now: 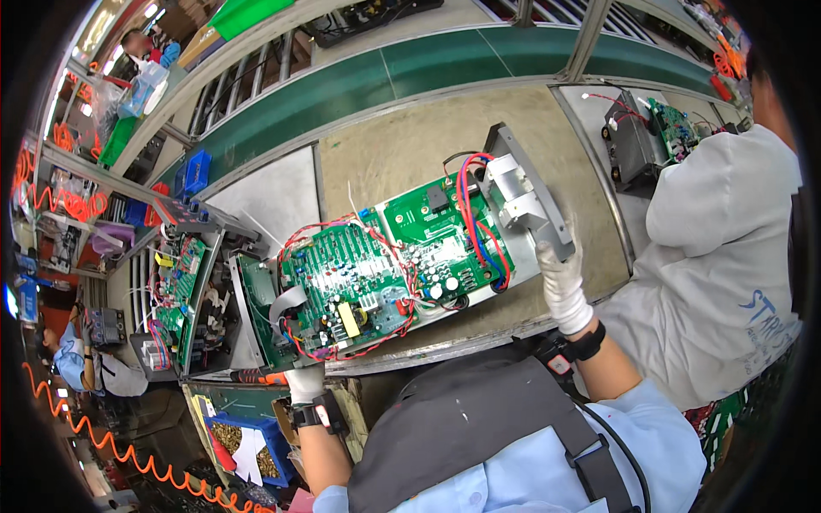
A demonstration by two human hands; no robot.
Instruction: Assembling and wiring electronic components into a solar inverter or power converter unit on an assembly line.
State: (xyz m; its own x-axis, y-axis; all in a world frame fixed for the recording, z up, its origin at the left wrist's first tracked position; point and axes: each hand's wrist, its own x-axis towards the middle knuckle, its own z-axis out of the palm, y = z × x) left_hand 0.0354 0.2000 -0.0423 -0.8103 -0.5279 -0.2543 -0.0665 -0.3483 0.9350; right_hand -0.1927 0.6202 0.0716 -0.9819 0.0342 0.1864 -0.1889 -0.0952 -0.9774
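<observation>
A long electronic unit (pixel 500 301) with green circuit boards (pixel 410 244) lies across the bench before me. Red and blue wires (pixel 469 214) run over it to white parts on its grey right end panel (pixel 547 205). My right hand (pixel 564 289), in a white glove, is closed on the near edge of that panel. My left hand (pixel 305 383), gloved too, is at the near left corner of the unit; its fingers are hidden by the unit's edge. Beside it lies an orange and black tool (pixel 261 377), perhaps a screwdriver.
Another unit with boards (pixel 181 291) stands to the left. A blue bin (pixel 278 445) of small brass-coloured parts is below it. A co-worker in a light shirt (pixel 718 248) sits close on my right, near another unit (pixel 633 141). A green conveyor strip (pixel 342 94) runs behind the bench.
</observation>
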